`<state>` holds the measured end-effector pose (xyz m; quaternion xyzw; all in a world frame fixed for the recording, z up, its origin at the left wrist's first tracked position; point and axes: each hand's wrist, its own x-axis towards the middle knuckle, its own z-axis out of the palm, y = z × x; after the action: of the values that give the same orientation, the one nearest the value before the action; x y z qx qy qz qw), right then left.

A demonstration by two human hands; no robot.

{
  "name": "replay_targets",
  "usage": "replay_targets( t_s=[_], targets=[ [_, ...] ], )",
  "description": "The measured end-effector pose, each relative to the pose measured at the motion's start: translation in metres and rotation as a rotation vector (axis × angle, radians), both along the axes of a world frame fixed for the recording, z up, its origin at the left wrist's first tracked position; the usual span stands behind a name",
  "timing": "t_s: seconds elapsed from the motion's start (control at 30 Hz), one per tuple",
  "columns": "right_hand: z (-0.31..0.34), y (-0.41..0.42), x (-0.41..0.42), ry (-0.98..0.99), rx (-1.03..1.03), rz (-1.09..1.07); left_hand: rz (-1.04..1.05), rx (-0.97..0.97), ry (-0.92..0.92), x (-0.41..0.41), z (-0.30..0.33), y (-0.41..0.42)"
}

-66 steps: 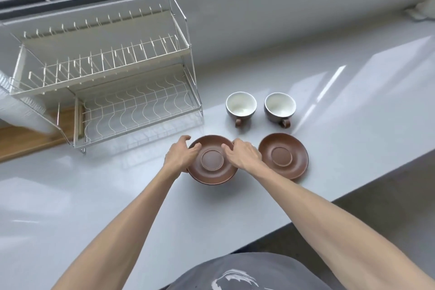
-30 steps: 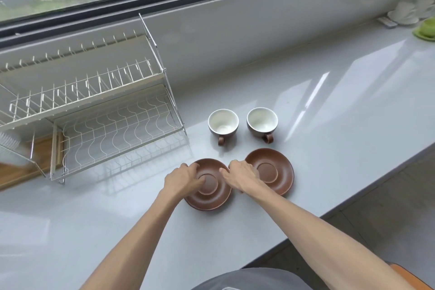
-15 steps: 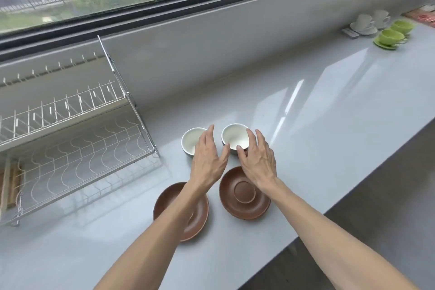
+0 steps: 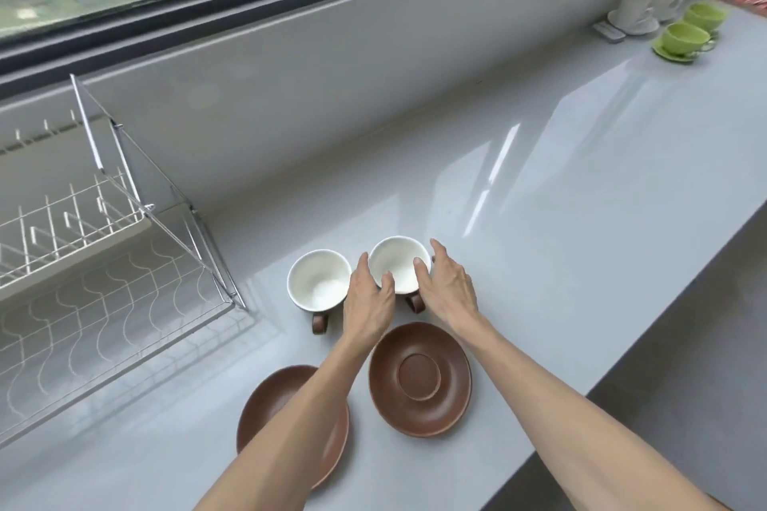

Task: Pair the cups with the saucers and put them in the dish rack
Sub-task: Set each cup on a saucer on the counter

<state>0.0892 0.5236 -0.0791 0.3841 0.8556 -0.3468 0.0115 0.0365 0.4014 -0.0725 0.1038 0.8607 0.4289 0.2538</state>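
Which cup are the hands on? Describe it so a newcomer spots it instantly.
Start at the wire dish rack on the left of the grey counter; just right of it stand two white-lined brown cups. The target cup is the right-hand one, directly behind the uncovered brown saucer, with a hand on each side.

I see two cups, brown outside and white inside, standing upright side by side on the grey counter, handles toward me. The left cup (image 4: 318,281) stands free; the right cup (image 4: 399,261) has fingers on both its sides. Nearer to me lie two brown saucers, flat and empty: the right saucer (image 4: 420,378) fully visible, the left saucer (image 4: 265,411) partly covered by a forearm. The wire dish rack (image 4: 103,257), with two levels, stands at the left, with nothing in it.
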Motion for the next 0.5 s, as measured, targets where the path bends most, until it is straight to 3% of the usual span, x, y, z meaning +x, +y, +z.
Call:
replay_targets(
  t_s=[0.27,0.5],
  targets=[
    [-0.0055,0.0017,-0.0105,0.004,-0.012,-0.042,0.033,-0.059,-0.089,-0.0101,-0.0069,0.0001],
    [0.0025,-0.0042,-0.0056,0.047,-0.014,-0.077,0.049,0.033,-0.139,-0.0067,-0.0018,-0.0025]
  ],
)
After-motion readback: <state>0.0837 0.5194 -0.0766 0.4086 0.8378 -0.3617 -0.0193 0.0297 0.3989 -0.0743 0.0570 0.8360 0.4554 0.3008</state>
